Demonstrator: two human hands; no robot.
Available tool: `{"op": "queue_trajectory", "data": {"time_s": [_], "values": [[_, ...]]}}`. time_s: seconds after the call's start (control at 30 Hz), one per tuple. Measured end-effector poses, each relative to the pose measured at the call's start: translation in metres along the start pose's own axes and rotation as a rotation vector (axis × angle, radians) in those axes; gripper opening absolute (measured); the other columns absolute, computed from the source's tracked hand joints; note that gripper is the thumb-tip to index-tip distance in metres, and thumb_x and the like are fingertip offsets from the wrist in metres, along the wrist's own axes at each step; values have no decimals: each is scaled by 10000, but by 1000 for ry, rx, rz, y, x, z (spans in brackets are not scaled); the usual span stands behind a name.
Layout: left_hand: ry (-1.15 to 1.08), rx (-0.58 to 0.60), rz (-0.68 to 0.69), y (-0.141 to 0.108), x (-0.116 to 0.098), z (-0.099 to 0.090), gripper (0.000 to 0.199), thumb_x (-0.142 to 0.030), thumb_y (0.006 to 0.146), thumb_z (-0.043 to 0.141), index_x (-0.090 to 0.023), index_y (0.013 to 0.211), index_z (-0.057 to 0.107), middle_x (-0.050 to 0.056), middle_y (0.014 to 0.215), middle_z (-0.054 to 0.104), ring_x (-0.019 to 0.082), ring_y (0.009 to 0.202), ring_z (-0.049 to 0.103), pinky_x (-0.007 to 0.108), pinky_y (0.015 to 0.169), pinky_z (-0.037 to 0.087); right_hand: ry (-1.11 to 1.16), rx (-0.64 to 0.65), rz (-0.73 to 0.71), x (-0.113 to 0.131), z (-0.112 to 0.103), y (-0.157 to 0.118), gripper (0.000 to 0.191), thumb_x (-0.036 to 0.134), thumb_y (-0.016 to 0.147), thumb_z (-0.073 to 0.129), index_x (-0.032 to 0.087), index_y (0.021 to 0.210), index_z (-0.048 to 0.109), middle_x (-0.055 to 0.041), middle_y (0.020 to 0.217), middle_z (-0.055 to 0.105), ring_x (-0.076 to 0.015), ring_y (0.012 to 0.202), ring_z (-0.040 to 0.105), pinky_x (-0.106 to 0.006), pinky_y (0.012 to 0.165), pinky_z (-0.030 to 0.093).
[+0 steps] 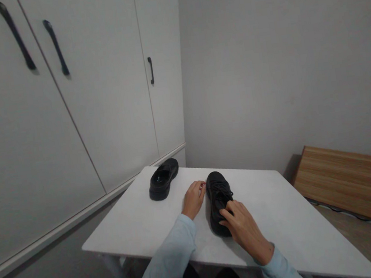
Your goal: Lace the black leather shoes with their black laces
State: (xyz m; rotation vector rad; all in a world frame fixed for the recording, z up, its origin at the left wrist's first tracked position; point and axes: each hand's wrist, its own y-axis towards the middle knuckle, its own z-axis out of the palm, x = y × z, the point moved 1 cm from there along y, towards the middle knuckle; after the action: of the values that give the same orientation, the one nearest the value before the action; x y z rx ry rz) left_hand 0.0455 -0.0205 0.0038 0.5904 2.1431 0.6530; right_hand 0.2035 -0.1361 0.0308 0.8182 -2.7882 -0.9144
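A black lace-up shoe [218,188] stands on the white table in front of me, toe pointing away. My right hand [240,223] is closed on its right rim near the heel, the thumb over the opening and the fingers along the far side. Beside the shoe's left edge lies my left hand [194,199], fingers loosely bent and apart, tips close to the upper; whether they touch it I cannot tell. A second black shoe [164,179] sits farther back on the left, toe turned away to the right, with no hand on it.
The white table [261,193] reaches almost to the wall behind. Tall white cabinets [108,99] with dark handles line the left side. To the right, below the grey wall [275,68], is a brown wood-grain panel [351,181]. My knees are under the table's front edge.
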Motion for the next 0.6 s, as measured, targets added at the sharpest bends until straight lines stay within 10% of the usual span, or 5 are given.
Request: {"op": "queue_trajectory", "data": {"time_s": [0.6], "values": [[-224,143,77,2,-7,-5,252,-307,874,516,-233,1059,671,42,1187,644,188,1150,557,388,1039,409,236,116,59,7,3,-1,271,82,712,705,192,903,548,-63,931,566,-236,857,530,-381,736,489]]}}
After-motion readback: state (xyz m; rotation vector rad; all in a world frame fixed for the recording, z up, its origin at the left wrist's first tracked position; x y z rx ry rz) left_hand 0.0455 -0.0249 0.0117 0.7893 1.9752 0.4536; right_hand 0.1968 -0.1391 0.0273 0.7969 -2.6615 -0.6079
